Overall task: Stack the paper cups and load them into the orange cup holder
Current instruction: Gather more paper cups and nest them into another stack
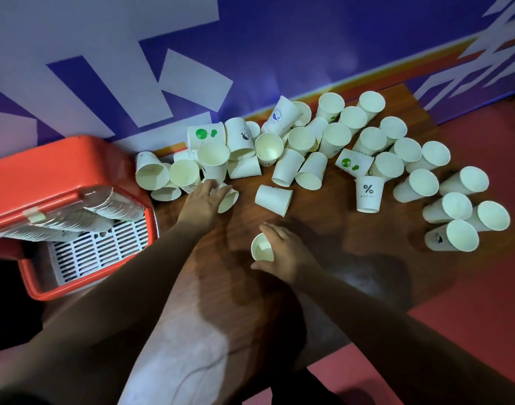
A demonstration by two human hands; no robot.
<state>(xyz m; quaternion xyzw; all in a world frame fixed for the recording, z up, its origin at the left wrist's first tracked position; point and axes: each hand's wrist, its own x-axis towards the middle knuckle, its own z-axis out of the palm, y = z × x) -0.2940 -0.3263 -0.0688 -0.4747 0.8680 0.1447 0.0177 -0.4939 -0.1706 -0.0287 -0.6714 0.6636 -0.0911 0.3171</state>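
Many white paper cups lie scattered across the far half of a wooden table (309, 229). My right hand (285, 252) grips one cup (262, 248) near the table's middle, its mouth facing me. My left hand (203, 200) reaches into the left end of the pile and its fingers close on a tipped cup (228, 200). At the left stands the orange cup holder (45, 171), with a long stack of nested cups (83, 214) lying behind its clear lid above a white slotted grille (98, 249).
A cup marked with a percent sign (368, 194) stands upside down right of centre. A cluster of three cups (466, 223) sits near the table's right edge. A blue and white wall (250, 54) runs behind the table; red floor (484, 317) lies to the right.
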